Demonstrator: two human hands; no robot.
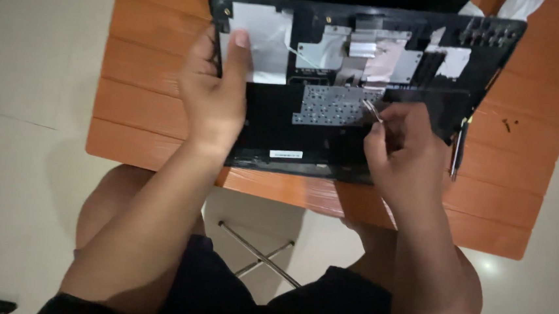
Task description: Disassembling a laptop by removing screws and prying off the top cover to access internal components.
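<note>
**Opened laptop casing on the orange desk**

A black laptop shell, patched with silver foil, is lying on the desk. The left hand is gripping its left edge, thumb pressing foil. The right hand is pinching, fingers closed, what seems thin metal tweezers.

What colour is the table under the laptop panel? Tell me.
Orange-brown, in wooden slats; the table shows best in the head view.
</note>
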